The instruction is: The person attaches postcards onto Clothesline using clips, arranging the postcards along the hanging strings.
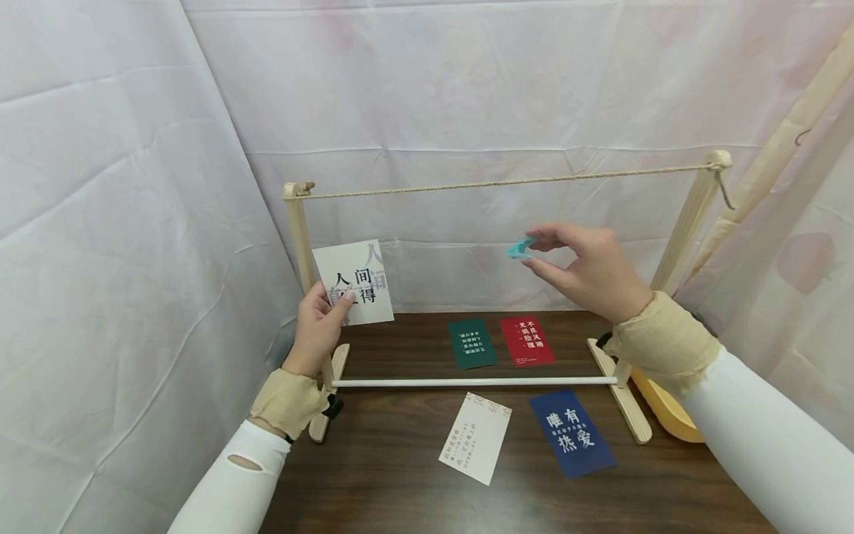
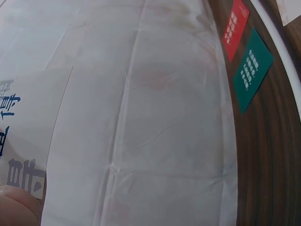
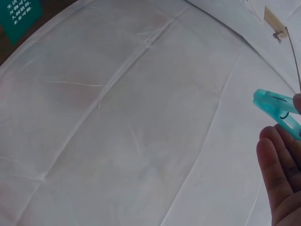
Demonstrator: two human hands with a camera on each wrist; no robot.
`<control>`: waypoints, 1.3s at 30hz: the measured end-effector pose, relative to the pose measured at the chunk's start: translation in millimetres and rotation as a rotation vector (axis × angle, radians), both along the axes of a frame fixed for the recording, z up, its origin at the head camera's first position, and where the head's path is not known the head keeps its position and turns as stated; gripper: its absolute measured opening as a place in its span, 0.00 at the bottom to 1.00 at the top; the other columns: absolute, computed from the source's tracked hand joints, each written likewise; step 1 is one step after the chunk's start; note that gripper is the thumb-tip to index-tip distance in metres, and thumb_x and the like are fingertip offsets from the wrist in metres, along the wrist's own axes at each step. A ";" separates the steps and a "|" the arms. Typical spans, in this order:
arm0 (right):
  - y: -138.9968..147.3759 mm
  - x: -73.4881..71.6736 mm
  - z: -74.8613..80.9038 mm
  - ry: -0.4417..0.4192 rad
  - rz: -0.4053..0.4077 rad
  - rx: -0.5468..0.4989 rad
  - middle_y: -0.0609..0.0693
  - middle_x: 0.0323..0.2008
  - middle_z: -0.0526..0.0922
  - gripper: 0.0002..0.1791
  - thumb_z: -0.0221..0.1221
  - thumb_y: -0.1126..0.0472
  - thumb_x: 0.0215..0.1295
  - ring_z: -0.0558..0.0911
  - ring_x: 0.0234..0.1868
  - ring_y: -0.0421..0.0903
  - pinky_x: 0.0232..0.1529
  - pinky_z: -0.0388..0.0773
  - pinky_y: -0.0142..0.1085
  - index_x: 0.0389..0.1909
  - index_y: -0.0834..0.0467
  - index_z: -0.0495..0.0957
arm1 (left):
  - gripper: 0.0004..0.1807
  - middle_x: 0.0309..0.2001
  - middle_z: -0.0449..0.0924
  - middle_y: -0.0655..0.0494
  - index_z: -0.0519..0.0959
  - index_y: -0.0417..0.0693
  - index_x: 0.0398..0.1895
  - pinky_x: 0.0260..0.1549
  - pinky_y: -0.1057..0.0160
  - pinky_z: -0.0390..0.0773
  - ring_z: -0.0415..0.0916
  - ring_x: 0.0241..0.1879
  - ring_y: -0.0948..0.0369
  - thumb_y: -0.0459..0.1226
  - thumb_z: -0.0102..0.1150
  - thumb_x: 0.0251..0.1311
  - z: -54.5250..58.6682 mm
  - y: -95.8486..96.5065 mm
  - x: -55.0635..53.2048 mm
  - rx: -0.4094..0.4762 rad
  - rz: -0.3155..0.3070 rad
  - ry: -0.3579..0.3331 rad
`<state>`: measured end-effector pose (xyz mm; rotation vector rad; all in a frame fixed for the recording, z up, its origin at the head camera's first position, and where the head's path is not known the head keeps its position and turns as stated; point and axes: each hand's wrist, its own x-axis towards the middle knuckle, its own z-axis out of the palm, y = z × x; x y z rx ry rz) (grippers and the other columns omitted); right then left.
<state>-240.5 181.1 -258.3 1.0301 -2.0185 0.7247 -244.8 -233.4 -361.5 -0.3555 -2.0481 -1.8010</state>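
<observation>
I've got the left hand (image 1: 319, 326) gripping a white card (image 1: 362, 283) by its lower left corner, thumb on the printed face, in front of the left wooden post (image 1: 298, 226). Right hand (image 1: 590, 268) pinches a light-blue clip (image 1: 518, 249) between thumb and fingers, nose pointing left from my head view. Hands well apart; card and clip both in the air, below the rope (image 1: 500, 183) as I see it, touching neither it nor each other. On the table (image 1: 394, 475): green card (image 1: 473, 344) and red card (image 1: 528, 341) behind the white bar (image 1: 474, 383), cream card (image 1: 476, 439) and blue card (image 1: 573, 433) in front. Yellow object (image 1: 675, 415) sits by the right foot, partly hidden by the sleeve.
</observation>
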 end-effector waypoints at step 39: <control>-74.6 -4.5 58.6 0.057 0.144 0.053 0.59 0.43 0.93 0.18 0.76 0.69 0.63 0.93 0.43 0.54 0.51 0.90 0.49 0.51 0.69 0.84 | 0.16 0.46 0.90 0.73 0.75 0.37 0.66 0.45 0.70 0.88 0.89 0.46 0.71 0.28 0.53 0.80 43.8 6.2 -4.2 0.086 -0.020 0.062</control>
